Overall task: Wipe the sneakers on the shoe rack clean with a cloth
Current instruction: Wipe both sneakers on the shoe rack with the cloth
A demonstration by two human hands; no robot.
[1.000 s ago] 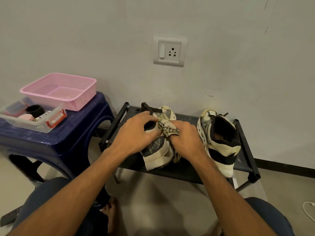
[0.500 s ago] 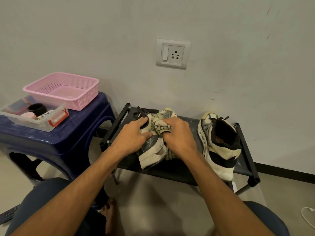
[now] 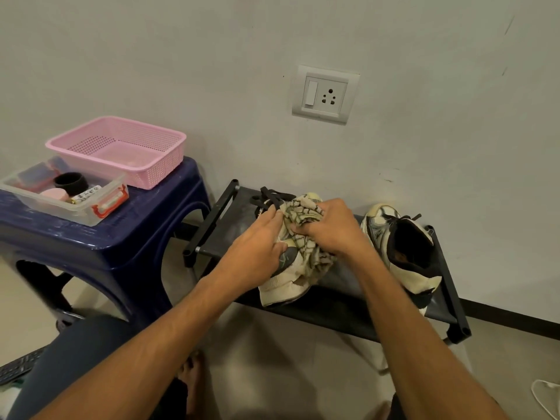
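A low black shoe rack [image 3: 345, 301] stands against the wall with two cream, grey and black sneakers on it. My left hand [image 3: 257, 250] grips the left sneaker [image 3: 285, 283] from its left side, holding it tilted. My right hand [image 3: 328, 228] presses a cream cloth with dark lines [image 3: 306, 234] onto the top of that sneaker, near its toe. The cloth and my hands hide most of the shoe's upper. The second sneaker [image 3: 403, 253] lies untouched at the right end of the rack.
A dark blue plastic stool [image 3: 121, 237] stands left of the rack, carrying a pink basket [image 3: 121, 147] and a clear box [image 3: 60, 192] of small items. A wall socket [image 3: 325, 93] sits above the rack. My knees and a bare foot are below.
My right hand has slid the cloth away from me along the left sneaker, from its middle toward the toe. My left hand stays gripping the shoe.
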